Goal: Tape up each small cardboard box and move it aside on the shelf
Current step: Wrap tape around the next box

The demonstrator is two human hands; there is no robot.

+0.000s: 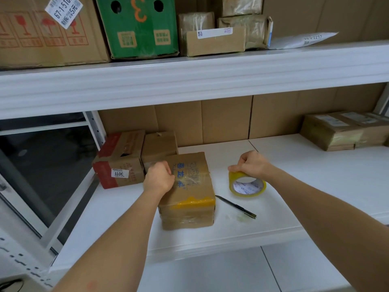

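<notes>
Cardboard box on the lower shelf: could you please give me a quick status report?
Left hand fingers curled on cardboard box top. Right hand grips yellow tape roll, beside the box. Black pen lies between them on the shelf.

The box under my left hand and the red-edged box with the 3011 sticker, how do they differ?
The box under the left hand is plain brown with blue print and a yellow tape strip on its front edge; the red-edged box has red borders and a white 3011 label. The first stands forward on the shelf, touched by the left hand; the second sits further back to the left, untouched. Both are small cardboard boxes.
</notes>
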